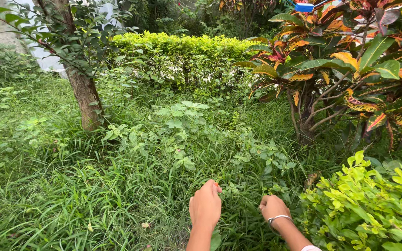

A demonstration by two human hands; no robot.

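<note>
Low among the long green grass [117, 195], left hand [205, 205] pinches a small leafy weed [231, 188]; right hand [272, 207] is clenched, seemingly gripping stems, mid-weeding.

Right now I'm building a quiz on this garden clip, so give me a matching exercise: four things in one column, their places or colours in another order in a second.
Things:
1. left hand
2. right hand
3. tree trunk
4. croton shrub

Descriptions:
A. red, orange and green leaves, upper right
B. wears a silver bracelet, close to the light green bush
C. brown, rising from the grass at the left
D. down among the weeds, fingers curled forward

Pairs: 1-D, 2-B, 3-C, 4-A
</note>
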